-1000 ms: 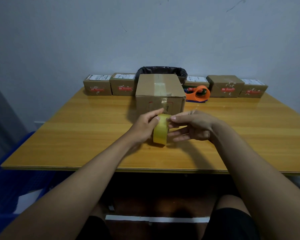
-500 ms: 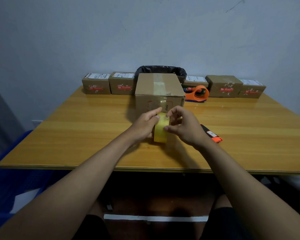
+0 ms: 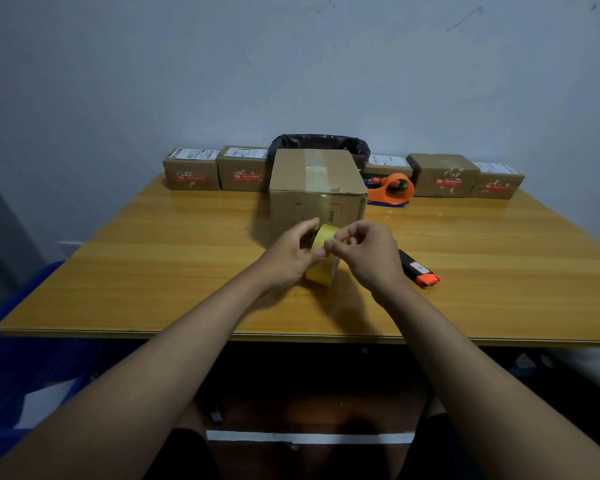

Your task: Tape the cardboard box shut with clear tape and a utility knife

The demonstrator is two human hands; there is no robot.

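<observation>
Pale blue-grey wall backs a glossy wooden tabletop [image 3: 153,271], where a person seated at the near edge works a roll of yellowish tape [image 3: 321,258] at the centre of the frame. The left hand [image 3: 288,258] is closed around the roll from its 9 o'clock side, thumb and fingers gripping the rim and holding it on edge against the wood. The right hand [image 3: 368,254], at the roll's 3 o'clock, has thumb and forefinger pinched narrowly at the roll's upper rim; whether they hold a loose tape end cannot be told. Just beyond the roll, at 12 o'clock, stands the cardboard box [image 3: 317,188], its flaps down with tape already along the top seam. A black-and-orange utility knife [image 3: 420,270] lies flat at 3 o'clock of the right hand, near but untouched. Along the wall sit small labelled parcels [image 3: 191,169], a black-lined bin [image 3: 321,143] and an orange tape dispenser [image 3: 394,188].
</observation>
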